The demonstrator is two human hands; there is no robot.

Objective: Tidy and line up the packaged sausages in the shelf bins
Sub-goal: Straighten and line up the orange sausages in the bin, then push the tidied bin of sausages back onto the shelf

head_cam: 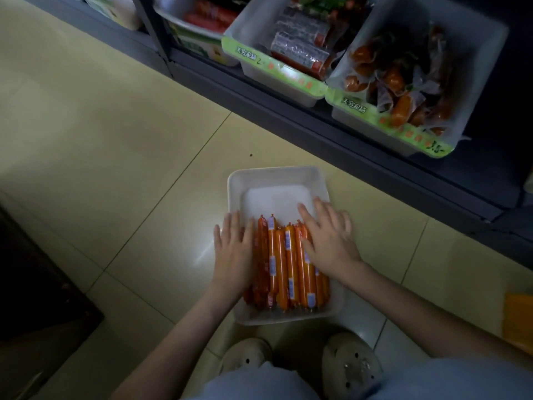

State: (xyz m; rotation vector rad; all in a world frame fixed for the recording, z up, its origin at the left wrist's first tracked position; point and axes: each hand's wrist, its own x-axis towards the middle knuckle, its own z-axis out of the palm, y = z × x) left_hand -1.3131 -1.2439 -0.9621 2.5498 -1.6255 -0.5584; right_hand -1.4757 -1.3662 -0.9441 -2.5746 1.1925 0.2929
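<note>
1. Just below the tray, two pale shoes (pixel 246 356) with holes in them stand on the floor (pixel 129 168), which is laid with yellowish tiles.
2. A white tray (pixel 277 172) sits on the floor in front of the shoes, well apart from the shelf.
3. Orange sausages (pixel 284 264) in wrappers lie side by side in the near half of the tray, lengthwise and pointing toward the shelf. Their far ends are not level. The far half of the tray bottom is bare.
4. The left hand (pixel 233 249) lies flat over the tray's left rim. Its fingers (pixel 230 223) are straight and close together, pressed against the left side of the row and gripping nothing.
5. The right hand (pixel 328 238) rests flat on the sausages at the right of the row. Its fingers (pixel 305 215) are straight and slightly spread, reaching past the sausage ends over the bare tray bottom, and they hold nothing.
6. Beyond the tray runs the dark shelf (pixel 317 122), carrying white bins side by side.
7. The right bin (pixel 476 53) holds a loose heap of short orange sausages in clear packs (pixel 401 108), lying at all angles.
8. The middle bin (pixel 245 24) holds flat packs (pixel 302 44) with printed white panels, overlapping one another.
9. Green labels (pixel 277 67) run along the front edges of these bins.
10. The left bin (pixel 170 13) is partly cut off by the frame edge, and red packs show inside it.
</note>
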